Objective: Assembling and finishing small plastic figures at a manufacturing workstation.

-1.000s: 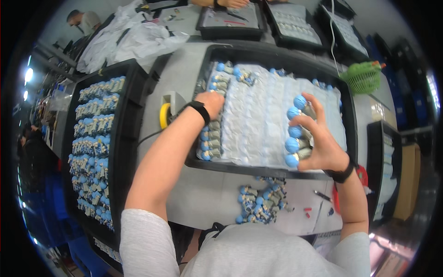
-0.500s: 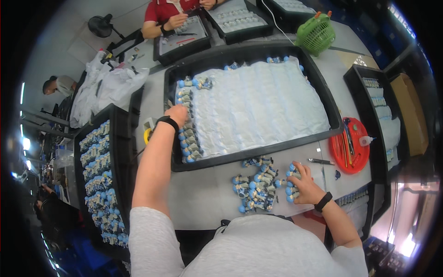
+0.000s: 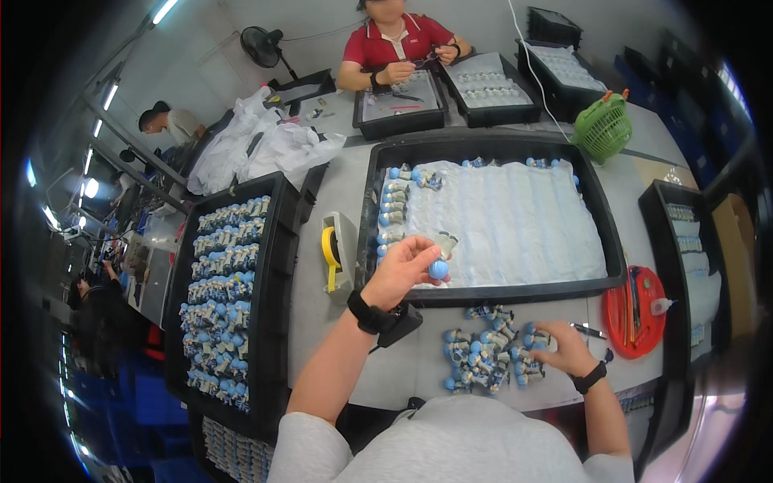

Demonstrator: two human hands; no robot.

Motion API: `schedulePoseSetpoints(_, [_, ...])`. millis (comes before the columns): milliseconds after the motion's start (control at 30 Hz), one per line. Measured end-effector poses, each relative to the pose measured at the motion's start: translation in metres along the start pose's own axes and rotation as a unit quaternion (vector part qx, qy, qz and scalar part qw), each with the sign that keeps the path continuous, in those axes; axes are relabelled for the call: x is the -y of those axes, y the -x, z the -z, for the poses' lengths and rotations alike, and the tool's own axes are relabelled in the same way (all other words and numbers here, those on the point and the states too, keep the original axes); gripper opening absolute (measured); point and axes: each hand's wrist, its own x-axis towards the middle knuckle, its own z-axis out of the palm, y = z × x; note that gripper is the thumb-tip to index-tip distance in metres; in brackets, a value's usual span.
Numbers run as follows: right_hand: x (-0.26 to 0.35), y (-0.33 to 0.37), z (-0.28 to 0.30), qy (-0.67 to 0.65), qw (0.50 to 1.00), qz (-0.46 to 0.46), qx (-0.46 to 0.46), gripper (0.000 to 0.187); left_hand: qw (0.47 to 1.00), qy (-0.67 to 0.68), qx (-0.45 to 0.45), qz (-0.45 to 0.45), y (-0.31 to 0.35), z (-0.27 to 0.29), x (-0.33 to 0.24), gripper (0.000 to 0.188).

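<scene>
My left hand (image 3: 411, 270) is closed on a small figurine (image 3: 439, 268) with a round blue head and grey body, lifted above the near left part of a black tray (image 3: 499, 296) lined with white sheeting. More figurines (image 3: 392, 205) lie in a column along the tray's left side. On the table below the tray is a loose heap of the same figurines (image 3: 477, 358). At the heap's right edge, the fingers of my right hand (image 3: 566, 348) curl around a figurine (image 3: 535, 338); its fingertips partly cover it.
A tape dispenser (image 3: 341, 249) stands left of the tray, beside a black crate (image 3: 278, 266) of figurine rows. To the right are a red dish (image 3: 628, 330) with tools and a green fan (image 3: 602, 129). A co-worker in a red shirt (image 3: 378, 50) sits opposite.
My left hand has come away from the tray's left column and now holds a figurine up. My right hand stays by the heap, its fingers drawn in closer. The view has shifted left and upward.
</scene>
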Motion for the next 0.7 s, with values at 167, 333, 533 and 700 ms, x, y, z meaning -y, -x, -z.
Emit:
schedulePoseSetpoints(167, [0.071,-0.042,0.028,-0.216,0.936,-0.030,-0.278,0.019,0.999,0.016,-0.001,0.041,0.029,-0.035,0.027,0.016])
schedulePoseSetpoints(333, [0.100,-0.056,0.024,-0.284,0.901,-0.033,-0.328,0.022,0.999,-0.016,0.006,0.029,0.043,-0.071,0.039,0.015])
schedulePoseSetpoints(533, [0.099,-0.052,0.009,-0.324,0.897,-0.042,-0.299,0.023,0.998,-0.064,0.013,0.002,0.055,-0.083,0.052,0.013])
schedulePoseSetpoints(700, [0.090,-0.038,0.012,-0.298,0.868,-0.104,-0.384,0.018,0.998,-0.002,0.022,0.056,0.058,-0.083,0.053,0.013])
